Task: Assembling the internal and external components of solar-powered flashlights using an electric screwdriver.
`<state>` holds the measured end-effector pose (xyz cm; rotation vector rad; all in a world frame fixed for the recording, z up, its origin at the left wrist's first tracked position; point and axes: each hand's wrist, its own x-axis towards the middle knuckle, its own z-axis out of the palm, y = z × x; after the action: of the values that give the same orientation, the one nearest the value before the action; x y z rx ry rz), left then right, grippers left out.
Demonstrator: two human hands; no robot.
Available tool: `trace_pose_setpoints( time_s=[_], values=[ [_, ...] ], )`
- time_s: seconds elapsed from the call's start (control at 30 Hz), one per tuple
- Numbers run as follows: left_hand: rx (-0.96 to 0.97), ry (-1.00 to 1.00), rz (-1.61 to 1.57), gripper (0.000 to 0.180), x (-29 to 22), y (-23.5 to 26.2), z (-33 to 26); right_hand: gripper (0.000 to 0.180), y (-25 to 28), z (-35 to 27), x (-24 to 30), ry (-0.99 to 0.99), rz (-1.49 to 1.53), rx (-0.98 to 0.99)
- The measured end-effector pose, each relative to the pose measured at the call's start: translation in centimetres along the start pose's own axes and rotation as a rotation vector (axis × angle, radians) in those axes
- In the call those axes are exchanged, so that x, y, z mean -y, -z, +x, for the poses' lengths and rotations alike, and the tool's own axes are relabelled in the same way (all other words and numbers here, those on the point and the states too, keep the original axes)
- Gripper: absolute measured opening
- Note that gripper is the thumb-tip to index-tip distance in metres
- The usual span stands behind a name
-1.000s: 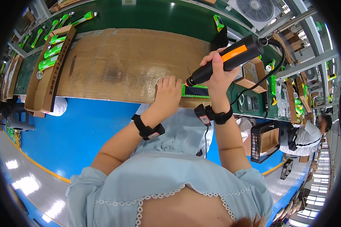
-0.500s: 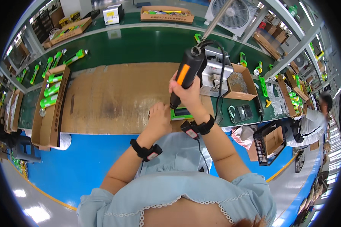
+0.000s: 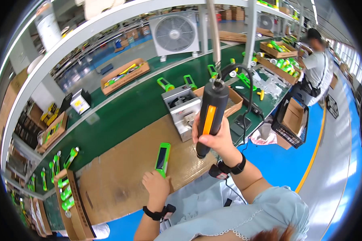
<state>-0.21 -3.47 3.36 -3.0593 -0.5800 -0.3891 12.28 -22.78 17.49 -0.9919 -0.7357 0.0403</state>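
Note:
My right hand (image 3: 214,135) is wrapped round a black electric screwdriver (image 3: 212,114) with an orange stripe. The screwdriver hangs upright from a hook, its tip pointing down, apart from the work below. My left hand (image 3: 156,184) is closed on the near end of a bright green flashlight (image 3: 163,156) with a long dark panel on its upper face. The light stands out beyond the fingers, angled away from me over the brown cardboard sheet (image 3: 124,176). Its held end is hidden by my hand.
A grey metal box machine (image 3: 182,110) stands beyond the screwdriver, near a cardboard box (image 3: 233,105). At left, a long carton (image 3: 77,207) holds several green flashlights. A black crate (image 3: 290,121) sits at right. Farther right, another person (image 3: 318,66) works by the bench.
The view has swung, tilting the bench. The screwdriver has risen off the green light and come away to the right. My left hand has turned the light to point away from me.

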Motion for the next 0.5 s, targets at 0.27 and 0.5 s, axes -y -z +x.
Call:
trace_pose_setpoints(
  time_s=[0.27, 0.5],
  values=[
    [-0.413, 0.148, -0.388, 0.070, -0.5, -6.7, 19.0, 0.065, 0.5, -4.4, -4.2, -0.175, -0.155, -0.114],
    [-0.271, -0.111, -0.498, 0.014, 0.7, -7.6, 12.2, 0.078, 3.4, -6.3, -7.4, -0.140, -0.189, -0.137]
  ],
)
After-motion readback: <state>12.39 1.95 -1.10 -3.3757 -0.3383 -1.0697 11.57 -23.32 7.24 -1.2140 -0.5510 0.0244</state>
